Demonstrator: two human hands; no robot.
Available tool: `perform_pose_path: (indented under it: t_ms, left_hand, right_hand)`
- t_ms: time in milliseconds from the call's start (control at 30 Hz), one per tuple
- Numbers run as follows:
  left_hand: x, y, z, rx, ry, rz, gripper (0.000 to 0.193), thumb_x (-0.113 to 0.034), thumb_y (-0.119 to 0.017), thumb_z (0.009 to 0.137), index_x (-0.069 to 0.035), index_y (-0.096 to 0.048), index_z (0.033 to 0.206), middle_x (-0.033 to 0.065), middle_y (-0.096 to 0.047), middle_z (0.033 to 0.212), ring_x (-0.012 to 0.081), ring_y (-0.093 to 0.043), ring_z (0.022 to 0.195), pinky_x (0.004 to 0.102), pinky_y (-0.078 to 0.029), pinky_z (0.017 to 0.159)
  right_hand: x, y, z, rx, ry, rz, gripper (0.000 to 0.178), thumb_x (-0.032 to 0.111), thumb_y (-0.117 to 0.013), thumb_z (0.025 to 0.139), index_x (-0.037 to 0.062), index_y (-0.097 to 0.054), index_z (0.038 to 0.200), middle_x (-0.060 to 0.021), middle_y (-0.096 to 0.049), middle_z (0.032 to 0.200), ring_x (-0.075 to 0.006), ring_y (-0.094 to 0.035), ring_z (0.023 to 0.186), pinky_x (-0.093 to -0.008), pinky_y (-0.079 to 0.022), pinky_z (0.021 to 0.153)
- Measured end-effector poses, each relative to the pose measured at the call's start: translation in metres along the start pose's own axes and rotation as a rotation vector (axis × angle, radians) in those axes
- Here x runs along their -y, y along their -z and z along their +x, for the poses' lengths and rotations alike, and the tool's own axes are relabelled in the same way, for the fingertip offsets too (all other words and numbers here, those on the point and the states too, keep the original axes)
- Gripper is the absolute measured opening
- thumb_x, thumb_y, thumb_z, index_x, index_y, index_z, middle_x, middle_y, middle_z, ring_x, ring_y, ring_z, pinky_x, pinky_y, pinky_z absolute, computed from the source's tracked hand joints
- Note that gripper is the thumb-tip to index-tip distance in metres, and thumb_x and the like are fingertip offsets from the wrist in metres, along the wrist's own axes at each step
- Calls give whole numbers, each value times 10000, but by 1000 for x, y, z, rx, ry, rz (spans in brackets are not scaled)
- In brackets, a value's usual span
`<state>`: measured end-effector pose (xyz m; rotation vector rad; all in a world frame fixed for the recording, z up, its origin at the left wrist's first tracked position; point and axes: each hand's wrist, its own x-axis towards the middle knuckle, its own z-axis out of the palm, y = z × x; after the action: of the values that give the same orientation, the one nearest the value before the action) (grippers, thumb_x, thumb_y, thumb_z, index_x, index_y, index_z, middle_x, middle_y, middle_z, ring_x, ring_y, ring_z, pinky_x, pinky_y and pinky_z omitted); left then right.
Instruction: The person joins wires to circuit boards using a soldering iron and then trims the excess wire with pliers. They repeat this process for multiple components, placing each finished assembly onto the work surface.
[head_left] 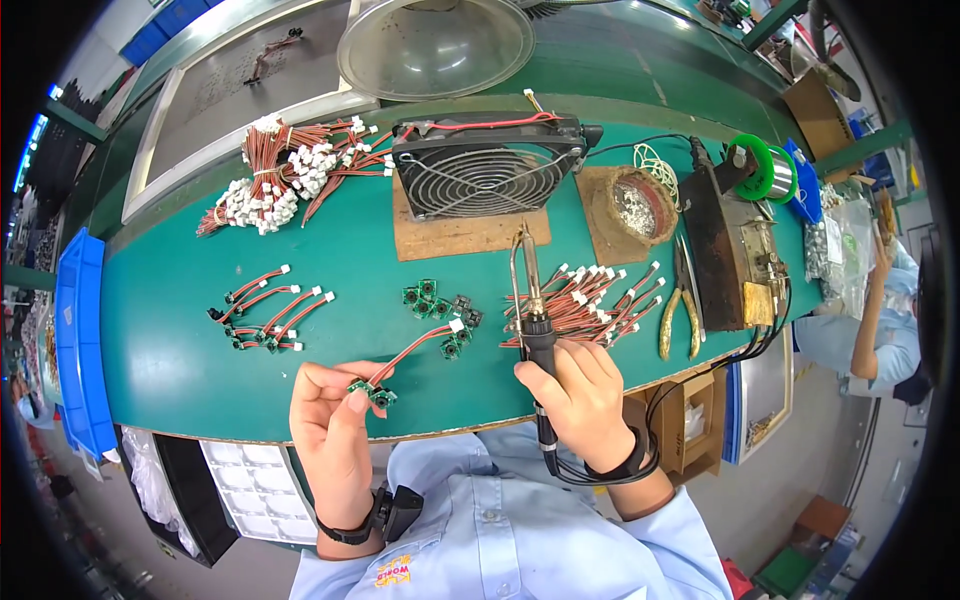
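Near the bench's front edge, my left hand (pixel 334 428) pinches a small green circuit board (pixel 373 392) between thumb and fingers. Red and brown wires with a white connector (pixel 456 325) rise from that board toward the right. My right hand (pixel 580 398) is wrapped round the black handle of a soldering iron (pixel 537 335), its metal tip pointing away from me. Several loose green boards (pixel 428 298) lie on the mat between my hands. Right of the iron is a spread of wire leads (pixel 585 300) with white connectors. Wired boards (pixel 268 312) lie farther left.
A black fan (pixel 490 170) stands on cardboard at the back, with bundled wires (pixel 270 180) to its left. Rightward are a round solder-scrap dish (pixel 640 207), pliers (pixel 682 310), a solder station box (pixel 725 250) and a green solder spool (pixel 770 168). A blue bin (pixel 82 340) flanks the left edge. Another person (pixel 870 320) sits at right.
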<state>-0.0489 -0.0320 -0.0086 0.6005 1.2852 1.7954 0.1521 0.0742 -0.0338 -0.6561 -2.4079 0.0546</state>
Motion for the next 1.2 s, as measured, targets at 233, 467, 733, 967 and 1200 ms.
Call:
perform_pose_path:
  t_ms: [233,467,733,967,1200]
  left_hand:
    - [-6,-8,-4,2,-37,71,126,-47,-518,876,-9,-445,972,165,-603,898,173,-566,751,266,-455,672]
    - [-17,-17,-9,188,-179,566,142,-8,-572,828,-9,-545,967,125,-585,853,196,-584,712,288,-469,608]
    - [-24,-39,-5,654,-373,881,160,-20,-658,742,-36,-600,891,75,-533,766,220,-564,619,319,-463,519]
    - [-19,-53,-11,658,-479,994,203,-15,-671,690,-49,-601,877,49,-527,758,204,-556,592,315,-454,493]
    - [-15,-56,-15,587,-526,1086,241,7,-663,656,-53,-610,883,43,-532,758,198,-555,592,315,-452,495]
  right_hand:
    - [-7,4,5,75,25,44,324,39,-641,660,97,-551,966,-97,-592,796,-244,-585,701,-322,-459,597]
    - [5,4,-4,-169,-254,534,468,-55,-678,604,83,-528,1026,-100,-602,807,-223,-591,634,-299,-463,528]
    - [22,54,8,100,-320,807,435,-102,-689,640,85,-520,995,-95,-647,829,-244,-640,682,-296,-496,582]
    - [22,52,4,82,-147,601,442,12,-623,689,79,-538,1117,-81,-592,784,-227,-540,612,-298,-422,549]
    - [22,48,4,0,-151,491,409,38,-608,696,84,-553,1098,-55,-601,780,-203,-538,618,-310,-391,646]
